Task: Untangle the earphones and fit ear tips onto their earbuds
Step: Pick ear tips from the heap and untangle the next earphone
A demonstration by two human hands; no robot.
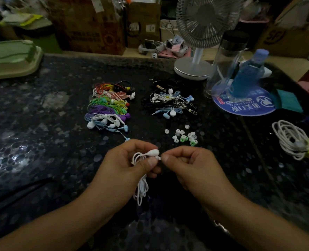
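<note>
Item: white wired earphones (141, 185), light, limp cord; held above dark speckled table (59, 142). Left hand (124, 165) pinches hard earbud (152, 153); right hand (188, 163) apparently pinches a tiny, soft, easily dropped tip at its nozzle.

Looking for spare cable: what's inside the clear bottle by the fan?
Through the clear bottle wall a pale cord or strap shows, looping down toward the base. Its ends cannot be made out; the blue bottle covers the right side.
</note>
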